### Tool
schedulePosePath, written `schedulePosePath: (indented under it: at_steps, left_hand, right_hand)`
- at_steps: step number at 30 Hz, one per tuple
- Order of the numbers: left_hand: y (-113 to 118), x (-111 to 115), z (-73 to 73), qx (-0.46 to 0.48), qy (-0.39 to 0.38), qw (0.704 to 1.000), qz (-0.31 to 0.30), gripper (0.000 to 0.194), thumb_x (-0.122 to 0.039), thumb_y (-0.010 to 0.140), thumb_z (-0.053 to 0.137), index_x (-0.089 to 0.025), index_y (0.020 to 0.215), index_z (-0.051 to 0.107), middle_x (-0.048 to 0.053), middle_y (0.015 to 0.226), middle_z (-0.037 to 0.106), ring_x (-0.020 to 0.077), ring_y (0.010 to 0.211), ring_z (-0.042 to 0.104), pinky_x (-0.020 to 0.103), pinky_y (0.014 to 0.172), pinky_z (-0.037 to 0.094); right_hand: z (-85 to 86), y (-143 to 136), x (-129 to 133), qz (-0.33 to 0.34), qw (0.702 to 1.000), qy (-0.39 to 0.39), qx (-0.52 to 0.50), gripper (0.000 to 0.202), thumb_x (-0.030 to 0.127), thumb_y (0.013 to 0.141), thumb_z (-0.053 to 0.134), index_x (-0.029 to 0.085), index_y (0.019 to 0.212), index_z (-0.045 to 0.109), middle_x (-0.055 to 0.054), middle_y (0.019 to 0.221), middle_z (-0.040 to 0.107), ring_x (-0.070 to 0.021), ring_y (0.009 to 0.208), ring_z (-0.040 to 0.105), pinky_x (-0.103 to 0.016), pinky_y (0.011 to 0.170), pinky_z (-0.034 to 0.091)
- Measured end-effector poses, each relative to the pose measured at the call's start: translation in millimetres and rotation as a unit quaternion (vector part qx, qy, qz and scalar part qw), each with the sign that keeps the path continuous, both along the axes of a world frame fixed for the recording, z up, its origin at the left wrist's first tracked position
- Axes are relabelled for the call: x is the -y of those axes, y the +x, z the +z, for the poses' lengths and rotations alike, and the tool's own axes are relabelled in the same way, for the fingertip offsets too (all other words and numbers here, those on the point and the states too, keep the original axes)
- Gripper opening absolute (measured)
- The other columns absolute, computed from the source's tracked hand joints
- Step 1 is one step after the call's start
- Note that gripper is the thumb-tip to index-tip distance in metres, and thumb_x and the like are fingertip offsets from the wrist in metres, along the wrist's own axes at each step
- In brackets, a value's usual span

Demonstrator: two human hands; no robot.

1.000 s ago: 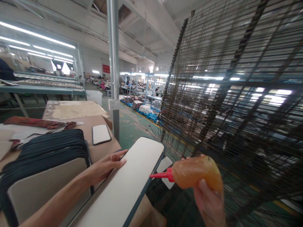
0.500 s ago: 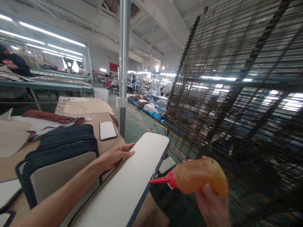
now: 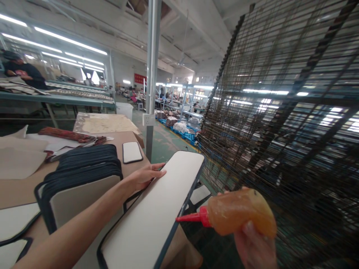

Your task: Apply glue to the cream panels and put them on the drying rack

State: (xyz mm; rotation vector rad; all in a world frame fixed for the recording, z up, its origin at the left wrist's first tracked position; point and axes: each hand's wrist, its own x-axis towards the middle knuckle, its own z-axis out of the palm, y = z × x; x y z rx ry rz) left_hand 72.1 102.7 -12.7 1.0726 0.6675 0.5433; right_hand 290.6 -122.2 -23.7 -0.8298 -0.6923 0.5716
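My left hand [image 3: 146, 175] grips the left edge of a long white panel [image 3: 157, 201] with rounded corners and a dark blue border, thumb on top and fingers at the side. The panel is held tilted in front of me. In my right hand [image 3: 252, 239] is a squeeze glue bottle [image 3: 241, 211] of amber liquid, lying sideways with its red nozzle pointing left. The nozzle's tip meets the panel's right edge, at the line between the white face and the dark border. My right fingers wrap around the bottle and are partly hidden behind it.
Left of the panel stands a stack of dark-edged panels [image 3: 89, 175] on a brown-covered table [image 3: 131, 136]. A small white panel [image 3: 132, 152] lies behind it. A tall wire rack [image 3: 280, 93] fills the right side. A metal post [image 3: 151, 74] rises ahead; a person [image 3: 24, 73] works far left.
The nozzle tip has slid along the panel's right edge toward me. More of the panel's near end now shows. The whole view has shifted slightly, with the surroundings appearing farther right.
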Motion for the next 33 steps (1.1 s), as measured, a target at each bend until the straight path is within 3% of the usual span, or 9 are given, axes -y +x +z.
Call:
schedulePosePath:
  at_steps: [5,11,16,22,28,30,33]
  left_hand:
    - [4,-6,0.9,-0.003,-0.003,1.000,0.022,0.090,-0.025,0.055,0.087,-0.014,0.136,0.048,0.010,0.090,0.076,0.0202,0.070,0.070,0.028,0.067,0.056]
    - [9,-13,2.5,-0.008,0.000,1.000,0.024,0.091,-0.023,0.056,0.086,-0.015,0.138,0.046,0.012,0.094,0.075,0.0220,0.071,0.070,0.032,0.065,0.056]
    - [11,-18,3.9,-0.003,0.006,1.000,0.019,0.092,-0.022,0.058,0.085,-0.012,0.139,0.043,0.014,0.098,0.074,0.0215,0.073,0.070,0.031,0.066,0.056]
    - [11,-26,3.6,0.003,0.017,1.000,0.022,0.080,-0.022,0.058,0.085,-0.014,0.131,0.054,0.012,0.095,0.075,0.0208,0.072,0.070,0.030,0.067,0.056]
    - [9,-33,2.2,0.002,0.033,0.998,0.053,0.077,-0.023,0.058,0.085,-0.014,0.128,0.056,0.011,0.093,0.075,0.0207,0.069,0.069,0.029,0.065,0.056]
    - [9,-34,1.3,-0.001,0.037,0.997,0.071,0.082,-0.023,0.059,0.085,-0.015,0.133,0.052,0.010,0.093,0.075,0.0197,0.069,0.069,0.028,0.066,0.056]
    - [8,-35,0.9,-0.006,0.037,0.996,0.085,0.085,-0.023,0.059,0.085,-0.017,0.136,0.049,0.009,0.096,0.075,0.0194,0.068,0.069,0.029,0.068,0.056]
  right_hand:
    - [-5.9,1,6,0.034,0.999,-0.003,0.005,0.069,0.030,0.073,0.073,0.036,0.135,0.043,-0.007,0.124,0.064,-0.0335,0.108,0.063,-0.059,0.102,0.039]
    - [-8.9,3,7,0.074,0.997,0.006,0.012,0.070,0.033,0.071,0.075,0.033,0.133,0.045,-0.010,0.116,0.068,-0.0379,0.107,0.063,-0.061,0.094,0.044]
    - [-9.3,-5,11,0.072,0.997,-0.012,0.018,0.070,0.033,0.071,0.075,0.035,0.134,0.045,-0.009,0.117,0.067,-0.0351,0.103,0.065,-0.058,0.096,0.044]
    - [-15.7,-12,22,0.068,0.997,-0.040,0.002,0.079,0.035,0.069,0.077,0.035,0.138,0.039,-0.010,0.115,0.069,-0.0377,0.099,0.066,-0.058,0.087,0.049]
    - [-21.7,-16,23,0.137,0.990,-0.028,0.014,0.053,0.037,0.073,0.072,0.038,0.124,0.057,-0.008,0.108,0.072,-0.0363,0.091,0.070,-0.062,0.091,0.047]
    - [-13.7,-16,18,0.116,0.993,-0.023,0.006,0.048,0.041,0.074,0.071,0.037,0.120,0.060,-0.009,0.101,0.075,-0.0360,0.084,0.071,-0.065,0.093,0.044]
    - [6.3,-13,8,0.006,1.000,-0.015,-0.019,0.055,0.046,0.069,0.075,0.035,0.120,0.060,-0.009,0.102,0.074,-0.0354,0.087,0.070,-0.067,0.097,0.039]
